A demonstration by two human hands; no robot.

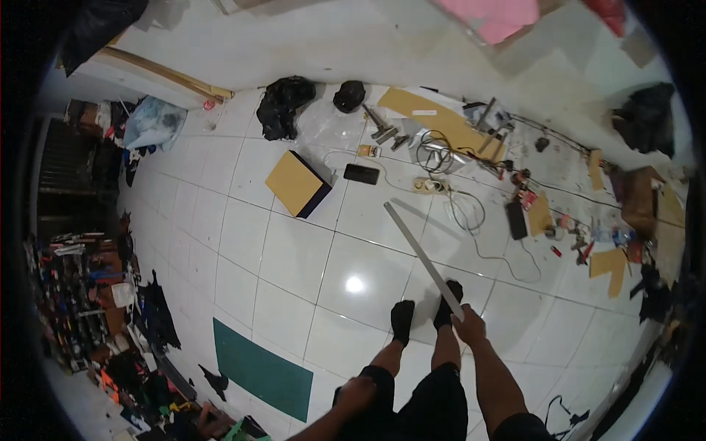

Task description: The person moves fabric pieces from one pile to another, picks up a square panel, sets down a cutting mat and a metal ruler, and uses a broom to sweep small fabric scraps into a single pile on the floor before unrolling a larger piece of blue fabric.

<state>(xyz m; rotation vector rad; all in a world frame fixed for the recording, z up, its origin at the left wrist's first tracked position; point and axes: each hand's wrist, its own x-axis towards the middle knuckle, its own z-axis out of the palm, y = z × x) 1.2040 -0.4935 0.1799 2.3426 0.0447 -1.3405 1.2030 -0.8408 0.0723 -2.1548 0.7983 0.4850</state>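
Metal strip (424, 259), long and flat, runs from frame centre down to the right hand (469, 328), whose fingers are closed around its lower end. Left hand (357, 391), lower centre, rests near the thigh; its finger state cannot be made out. White tiled floor (294, 250) is cluttered along the upper right; a green mat (262, 370) lies lower left.

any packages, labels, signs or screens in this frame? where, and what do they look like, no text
Flat box: on the white tile floor, upper centre; square, tan top, dark sides.
Dark slab: just right of the box; black rectangle, possibly a phone lying flat, screen dark.
Small packet: above the slab; yellowish with a pale patch, too small to make out.
Cardboard sheet: by the far wall; long, tan, with a white label strip.
No signs visible.
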